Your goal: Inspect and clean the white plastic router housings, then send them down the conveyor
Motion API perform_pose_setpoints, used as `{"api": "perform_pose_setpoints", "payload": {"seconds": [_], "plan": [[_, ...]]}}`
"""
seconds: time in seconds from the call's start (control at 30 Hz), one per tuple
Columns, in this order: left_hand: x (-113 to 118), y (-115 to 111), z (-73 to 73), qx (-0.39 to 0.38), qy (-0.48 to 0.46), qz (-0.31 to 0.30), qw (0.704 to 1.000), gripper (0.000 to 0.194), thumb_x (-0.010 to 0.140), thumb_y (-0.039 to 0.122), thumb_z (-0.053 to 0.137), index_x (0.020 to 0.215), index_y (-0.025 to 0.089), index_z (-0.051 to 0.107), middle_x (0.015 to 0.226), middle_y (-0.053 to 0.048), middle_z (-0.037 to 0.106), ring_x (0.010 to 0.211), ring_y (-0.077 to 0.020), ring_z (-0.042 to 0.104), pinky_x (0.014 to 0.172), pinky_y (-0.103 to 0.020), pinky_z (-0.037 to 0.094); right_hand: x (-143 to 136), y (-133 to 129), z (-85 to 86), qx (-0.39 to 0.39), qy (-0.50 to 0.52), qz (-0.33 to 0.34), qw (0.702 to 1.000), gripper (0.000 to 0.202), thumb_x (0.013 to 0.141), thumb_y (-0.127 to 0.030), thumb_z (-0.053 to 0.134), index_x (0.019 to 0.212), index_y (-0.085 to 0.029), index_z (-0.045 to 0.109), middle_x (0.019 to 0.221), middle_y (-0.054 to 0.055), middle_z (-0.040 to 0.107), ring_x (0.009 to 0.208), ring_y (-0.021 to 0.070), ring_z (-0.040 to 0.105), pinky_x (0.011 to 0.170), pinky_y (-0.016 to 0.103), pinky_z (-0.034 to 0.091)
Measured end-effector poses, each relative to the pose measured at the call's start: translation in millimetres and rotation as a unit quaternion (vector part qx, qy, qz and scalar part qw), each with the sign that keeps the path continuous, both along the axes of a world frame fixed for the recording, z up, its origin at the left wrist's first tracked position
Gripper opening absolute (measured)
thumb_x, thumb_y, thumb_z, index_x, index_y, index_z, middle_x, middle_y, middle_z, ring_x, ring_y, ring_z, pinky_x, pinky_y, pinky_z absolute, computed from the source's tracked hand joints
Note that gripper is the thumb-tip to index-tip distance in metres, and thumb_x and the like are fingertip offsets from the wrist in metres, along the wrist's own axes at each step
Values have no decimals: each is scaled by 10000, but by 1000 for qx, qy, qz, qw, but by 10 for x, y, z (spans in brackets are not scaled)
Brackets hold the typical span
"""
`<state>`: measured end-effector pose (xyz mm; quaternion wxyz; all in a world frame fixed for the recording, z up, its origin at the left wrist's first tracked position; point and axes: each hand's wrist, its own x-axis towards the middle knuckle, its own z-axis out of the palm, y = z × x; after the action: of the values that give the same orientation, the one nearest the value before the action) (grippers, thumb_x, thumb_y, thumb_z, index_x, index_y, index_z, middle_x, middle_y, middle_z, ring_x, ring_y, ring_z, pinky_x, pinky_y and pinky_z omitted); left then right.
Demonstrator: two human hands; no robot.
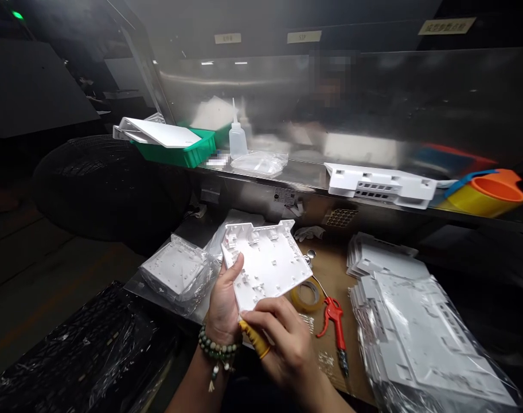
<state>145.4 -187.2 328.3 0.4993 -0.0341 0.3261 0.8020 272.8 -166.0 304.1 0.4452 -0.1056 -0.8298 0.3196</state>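
Head view, left hand: the person's left hand (225, 301) grips the white panel (272, 261) by its near left edge, thumb over the top face
Right hand: the right hand (287, 338) is curled, thumb and forefinger drawn together at the panel's near corner; from where I stand I cannot tell whether they pinch the edge or something small
Thumb: a yellow wrinkled cover (256, 339) seems to sit on the right one
Panel: just ahead of both hands, lifted over the bench and tilted, its side with clips and ribs facing up
Wrist: beaded bracelets (218, 349) circle the left one
Beside the right hand: a tape roll (296, 298) and, further right, a red air gun (339, 330) lying on brown cardboard (354, 367)
Far right of the hands: stacked white panels (442, 344) in clear plastic
Left of the hands: a bagged white part (175, 267)
Shelf (304, 192), beyond the hands: a green bin (175, 154) with white pieces, a squeeze bottle (238, 140), a clear bag (261, 163), a slotted white part (382, 184) and a yellow-and-orange holder (476, 198)
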Motion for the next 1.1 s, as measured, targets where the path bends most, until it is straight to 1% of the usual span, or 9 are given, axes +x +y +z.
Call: {"api": "perform_pose_setpoints", "payload": {"seconds": [0.07, 0.17, 0.27, 0.37, 0.53, 0.73, 0.87, 0.97, 1.1], "plan": [[-48, -18, -40, 4, -10, -2, 1000, 596, 950, 286, 621, 1513, 206, 442, 1356, -159, 689, 1227, -355, 661, 1135, -562, 457, 41, 59, -55, -4, -13, -9, 1000, 247, 916, -90, 650, 1126, -207, 711, 938, 80, 686, 829, 198, 656, 710, 308, 559], [-228, -102, -129, 57, -33, -64, 996, 571, 1004, 297, 494, 1550, 170, 387, 1431, -186, 625, 1340, -365, 565, 1197, -592, 351, 285, 302, -146, -48, -22, -57, 997, 248, 923, -106, 644, 1110, -244, 729, 984, 68, 673, 890, 201, 661, 743, 309, 566], [-455, -228, -215, 143, -33, -115, 982, 574, 1029, 301, 372, 1590, 195, 315, 1517, -159, 538, 1432, -351, 444, 1232, -602, 232, 631, 606, -216, -94, -12, -174, 980, 222, 920, -140, 657, 1069, -279, 745, 1028, 55, 651, 948, 209, 644, 767, 318, 552], [-605, -338, -281, 178, -28, -130, 975, 581, 1039, 348, 328, 1608, 253, 258, 1552, -106, 494, 1468, -329, 362, 1230, -583, 185, 851, 770, -245, -104, 7, -265, 958, 208, 910, -138, 662, 1025, -285, 753, 1035, 46, 639, 945, 208, 631, 755, 321, 534], [-620, -440, -352, 113, 11, -95, 989, 608, 1037, 479, 383, 1598, 403, 160, 1531, 17, 513, 1463, -308, 327, 1191, -570, 242, 786, 784, -332, -57, -25, -202, 977, 239, 936, -132, 640, 1080, -284, 754, 1057, 54, 664, 997, 215, 639, 844, 361, 547], [-634, -517, -466, 73, -1, -91, 993, 650, 1020, 506, 424, 1580, 476, 94, 1524, 69, 496, 1444, -307, 350, 1163, -570, 305, 793, 768, -435, -77, -11, -222, 972, 231, 942, -134, 639, 1074, -281, 758, 1040, 60, 655, 979, 211, 647, 813, 357, 565], [-645, -542, -493, 80, -1, -83, 993, 662, 1012, 505, 442, 1574, 493, 93, 1521, 86, 491, 1449, -305, 348, 1174, -563, 307, 782, 764, -437, -33, -26, -181, 983, 251, 944, -128, 634, 1096, -283, 760, 1024, 61, 678, 962, 213, 650, 813, 367, 569], [-631, -540, -482, 91, -7, -91, 992, 597, 1025, 497, 395, 1571, 498, 153, 1513, 92, 509, 1461, -293, 337, 1192, -558, 288, 755, 789, -462, -32, -43, -198, 979, 213, 944, -138, 632, 1031, -273, 773, 990, 59, 687, 924, 213, 656, 781, 365, 576], [-630, -565, -512, 139, -6, -110, 984, 589, 1031, 472, 371, 1593, 403, 208, 1544, 7, 489, 1475, -315, 319, 1213, -589, 223, 762, 771, -506, -50, -20, -176, 983, 244, 946, -145, 634, 1101, -287, 757, 1035, 66, 686, 975, 219, 667, 808, 375, 593]]}}
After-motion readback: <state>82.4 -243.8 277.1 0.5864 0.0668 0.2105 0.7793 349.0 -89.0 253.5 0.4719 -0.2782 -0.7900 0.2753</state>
